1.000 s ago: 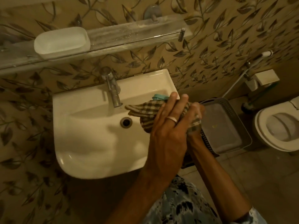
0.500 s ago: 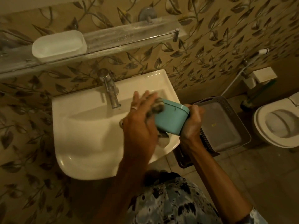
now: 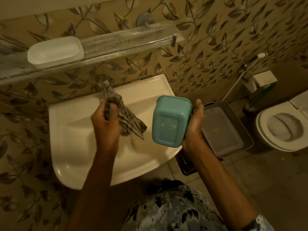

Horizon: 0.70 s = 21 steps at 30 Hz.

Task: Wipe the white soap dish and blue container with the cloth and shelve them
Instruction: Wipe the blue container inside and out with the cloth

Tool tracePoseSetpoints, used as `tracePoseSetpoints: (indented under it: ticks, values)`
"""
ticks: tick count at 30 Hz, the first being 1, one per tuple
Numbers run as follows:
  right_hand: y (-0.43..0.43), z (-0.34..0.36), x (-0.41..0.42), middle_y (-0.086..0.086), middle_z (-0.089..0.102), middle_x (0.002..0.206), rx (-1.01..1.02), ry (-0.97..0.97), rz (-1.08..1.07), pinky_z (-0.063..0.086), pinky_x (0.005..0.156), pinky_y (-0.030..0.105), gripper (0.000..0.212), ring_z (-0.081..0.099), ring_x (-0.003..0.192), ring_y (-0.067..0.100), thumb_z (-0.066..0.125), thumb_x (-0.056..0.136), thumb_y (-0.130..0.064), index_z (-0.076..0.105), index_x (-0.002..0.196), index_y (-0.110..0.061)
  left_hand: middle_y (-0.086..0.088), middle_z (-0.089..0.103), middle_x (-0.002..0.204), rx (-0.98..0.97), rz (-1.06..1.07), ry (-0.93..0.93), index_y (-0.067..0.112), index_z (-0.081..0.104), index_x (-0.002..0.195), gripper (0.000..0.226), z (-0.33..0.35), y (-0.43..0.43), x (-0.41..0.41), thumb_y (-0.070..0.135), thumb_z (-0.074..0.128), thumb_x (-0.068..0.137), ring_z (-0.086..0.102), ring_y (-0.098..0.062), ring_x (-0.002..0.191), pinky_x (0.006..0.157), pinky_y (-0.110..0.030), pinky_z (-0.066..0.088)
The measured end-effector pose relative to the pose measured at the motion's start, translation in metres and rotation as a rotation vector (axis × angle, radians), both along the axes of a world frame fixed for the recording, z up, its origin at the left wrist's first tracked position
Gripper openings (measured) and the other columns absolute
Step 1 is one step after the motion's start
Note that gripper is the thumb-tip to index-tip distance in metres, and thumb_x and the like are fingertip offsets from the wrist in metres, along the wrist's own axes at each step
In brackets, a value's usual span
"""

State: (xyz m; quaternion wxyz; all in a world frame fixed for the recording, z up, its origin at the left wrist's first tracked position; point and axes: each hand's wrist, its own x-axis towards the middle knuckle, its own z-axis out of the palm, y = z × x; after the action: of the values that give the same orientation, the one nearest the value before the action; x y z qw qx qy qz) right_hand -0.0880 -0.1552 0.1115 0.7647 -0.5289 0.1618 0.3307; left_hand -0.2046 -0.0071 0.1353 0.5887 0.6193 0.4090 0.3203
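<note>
My right hand (image 3: 194,124) grips the blue container (image 3: 170,121) from its right side, over the sink's right edge, with its base turned toward me. My left hand (image 3: 104,124) is closed on the checked cloth (image 3: 126,120), which hangs over the basin, apart from the container. The white soap dish (image 3: 55,51) sits on the left part of the glass shelf (image 3: 126,42) above the sink.
The white sink (image 3: 70,130) has a chrome tap (image 3: 105,87) at its back. A grey basket (image 3: 223,130) stands on the floor right of the sink, with a toilet (image 3: 283,127) further right. A spray hose (image 3: 240,79) hangs on the leaf-patterned wall.
My left hand pulled the cloth off the container and moved left over the basin. My right hand turned the container so its base faces me and lifted it slightly right.
</note>
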Motion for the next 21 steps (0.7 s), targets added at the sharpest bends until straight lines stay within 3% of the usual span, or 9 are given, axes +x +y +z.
tracePoseSetpoints:
  ticks: [3,6,10,13,18,21]
  values:
    - [-0.010,-0.006,0.009,0.012,0.075,0.099,0.029,0.129,0.186,0.057,0.077,0.040,0.083,0.072,0.087,0.028,0.024,0.084,-0.079,0.076,0.099,-0.016,0.007,0.065,0.104,-0.071,0.034,-0.091,0.017,0.058,0.119,0.026,-0.002,0.009,-0.008,0.014,0.041,0.100,0.065,-0.004,0.096,0.082,-0.025,0.054]
    - [-0.013,-0.006,0.005,0.009,0.072,0.112,0.051,0.079,0.321,0.058,0.080,0.040,0.063,0.071,0.099,0.026,0.033,0.093,-0.065,0.067,0.119,-0.019,0.006,0.065,0.112,0.002,-0.004,-0.102,0.025,0.059,0.117,0.026,0.001,0.002,-0.012,0.016,0.042,0.099,0.062,-0.008,0.106,0.094,-0.035,0.051]
    - [-0.010,-0.004,-0.004,0.010,0.068,0.123,0.082,-0.033,0.411,0.053,0.094,0.046,0.054,0.065,0.112,0.027,0.037,0.096,-0.055,0.062,0.127,-0.019,-0.002,0.061,0.123,0.236,-0.112,-0.077,0.030,0.057,0.118,0.032,0.012,-0.005,-0.001,0.011,0.045,0.095,0.058,-0.011,0.114,0.099,-0.032,0.048]
    - [-0.005,-0.002,-0.009,0.009,0.069,0.121,0.073,-0.089,0.445,0.052,0.095,0.047,0.052,0.065,0.112,0.027,0.041,0.093,-0.056,0.065,0.123,-0.020,0.004,0.061,0.123,0.373,-0.299,-0.064,0.019,0.058,0.123,0.034,0.024,-0.019,0.017,0.007,0.049,0.093,0.058,-0.006,0.110,0.096,-0.027,0.048]
    - [-0.006,0.005,-0.006,0.007,0.075,0.103,0.142,-0.051,0.338,0.055,0.087,0.045,0.046,0.070,0.095,0.024,0.051,0.080,-0.059,0.075,0.097,-0.024,-0.004,0.050,0.140,0.745,-0.476,0.118,0.018,0.055,0.128,0.044,0.014,-0.053,0.022,0.015,0.045,0.085,0.039,-0.016,0.135,0.109,-0.047,0.038]
    - [-0.012,0.009,0.004,0.012,0.069,0.120,0.188,0.006,0.290,0.049,0.098,0.051,0.062,0.066,0.110,0.029,0.051,0.079,-0.063,0.067,0.119,-0.018,0.000,0.047,0.139,0.846,-0.532,0.111,0.018,0.052,0.127,0.046,0.003,-0.073,0.003,0.013,0.046,0.082,0.034,-0.012,0.135,0.108,-0.054,0.036]
